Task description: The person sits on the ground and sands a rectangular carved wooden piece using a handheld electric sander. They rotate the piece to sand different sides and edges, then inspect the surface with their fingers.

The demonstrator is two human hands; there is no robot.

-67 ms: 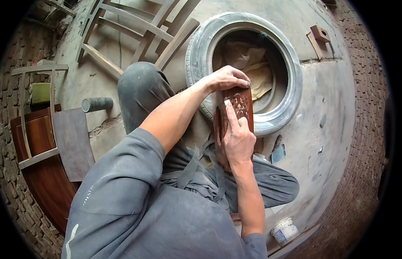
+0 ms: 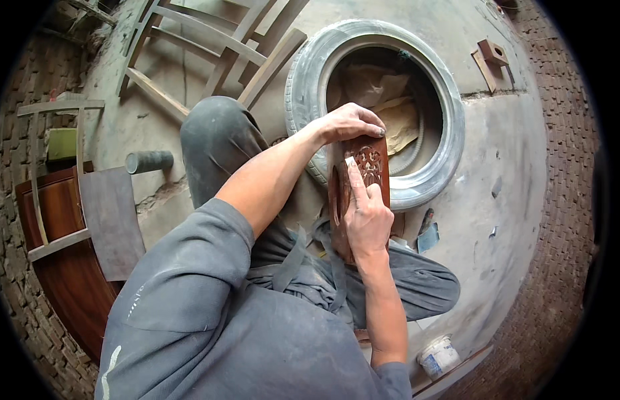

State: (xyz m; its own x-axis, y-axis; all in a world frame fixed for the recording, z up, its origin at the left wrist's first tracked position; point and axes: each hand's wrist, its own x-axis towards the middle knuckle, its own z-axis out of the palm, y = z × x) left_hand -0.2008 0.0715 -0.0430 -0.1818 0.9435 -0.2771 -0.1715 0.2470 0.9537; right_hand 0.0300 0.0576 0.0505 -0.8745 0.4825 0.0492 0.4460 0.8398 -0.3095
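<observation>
"Red-brown wood, that carved panel point(image 2: 370, 157). Where have you got it, and has anything just changed?"

"It's at the near side of the tyre point(image 2: 454, 127), its far end reaching over the tyre's rim and its other end running back toward me. Whether it rests on the rubber, I can't tell. Next to nothing has changed: the whole view has slid by a hair, but my hands sit on the wood as they did a moment ago."

"Meaning what for the work?"

"I'd judge I'm at the same patch of carving, with the panel well steadied."

"And your grip?"

"My left hand point(image 2: 353, 124) is clamped over the end nearest the tyre's opening, fingers bent. My right hand point(image 2: 370, 220) lays its index finger straight along the carving, the rest curled; I can't tell whether those grip the edge. Something pale caps the index tip, a wrap or a scrap, too small to say."

"How does the wood look?"

"Glossy along the edge, with scrolling ornament, dark in the recesses and paler on the raised parts."
</observation>
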